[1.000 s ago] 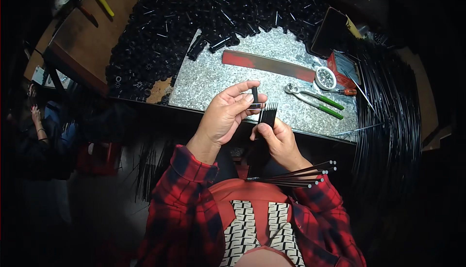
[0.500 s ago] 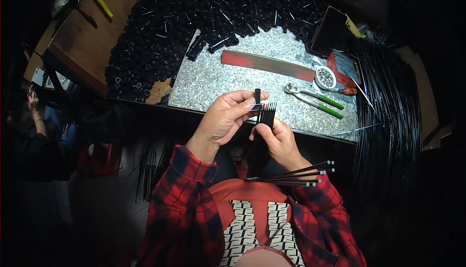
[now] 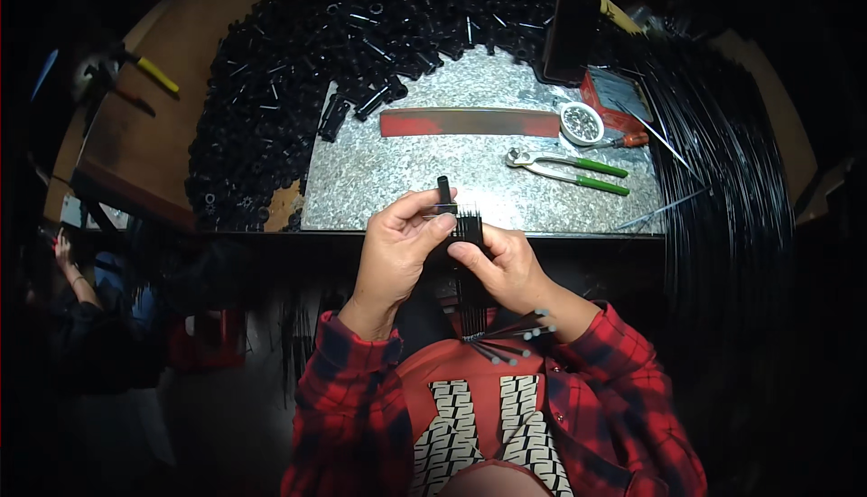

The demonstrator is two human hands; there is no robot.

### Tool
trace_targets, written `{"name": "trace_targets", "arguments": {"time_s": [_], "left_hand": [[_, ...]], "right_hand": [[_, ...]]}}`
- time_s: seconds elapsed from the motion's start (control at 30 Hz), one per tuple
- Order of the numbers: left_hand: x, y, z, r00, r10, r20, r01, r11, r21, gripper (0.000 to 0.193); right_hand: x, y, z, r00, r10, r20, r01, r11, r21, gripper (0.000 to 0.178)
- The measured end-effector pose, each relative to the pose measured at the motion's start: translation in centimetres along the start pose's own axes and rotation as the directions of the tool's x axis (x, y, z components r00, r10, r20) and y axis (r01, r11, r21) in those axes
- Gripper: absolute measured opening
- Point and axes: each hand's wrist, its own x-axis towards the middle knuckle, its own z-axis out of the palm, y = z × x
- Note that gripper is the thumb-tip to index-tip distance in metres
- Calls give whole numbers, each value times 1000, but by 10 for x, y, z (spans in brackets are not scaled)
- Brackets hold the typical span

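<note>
Fingers and thumb of my left hand (image 3: 396,249) pinch a short black tube (image 3: 443,188), which stands upright near the bench's front edge. Close beside it, my right hand (image 3: 517,269) is closed around a flat row of thin black rods (image 3: 471,303) that look like umbrella ribs. The upper ends of the rods fan out like comb teeth at the tube, by my left thumb; whether any are joined to it I cannot tell. Their lower parts hang toward my lap and splay out to the right, ending in round grey tips (image 3: 512,362).
On the speckled benchtop (image 3: 415,167) lie a red-and-dark bar (image 3: 470,124), green-handled pincers (image 3: 564,172), a white bowl of small metal pieces (image 3: 581,124) and a screwdriver (image 3: 632,139). Black tubes (image 3: 298,73) heap behind; long black rods (image 3: 722,181) drape at right. Another person's hand (image 3: 65,251) shows far left.
My view has shifted, so the bench things sit further left. Both hands stay together on the tube and rods. The rods' grey tips have swung down and to the left.
</note>
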Motion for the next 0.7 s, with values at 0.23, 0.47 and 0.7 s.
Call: {"name": "trace_targets", "arguments": {"time_s": [0.23, 0.47, 0.7], "left_hand": [[0, -1, 1, 998, -68, -8, 67, 994, -84, 32], [2, -2, -9, 978, -98, 182, 144, 955, -261, 32], [-3, 3, 8, 1000, -18, 4, 18, 999, 45, 30]], "right_hand": [[1, 8, -5, 999, -4, 32, 4, 1000, 15, 18], [0, 13, -4, 1000, -9, 16, 7, 995, 97, 21], [1, 12, -3, 997, -50, -61, 60, 981, 183, 20]]}}
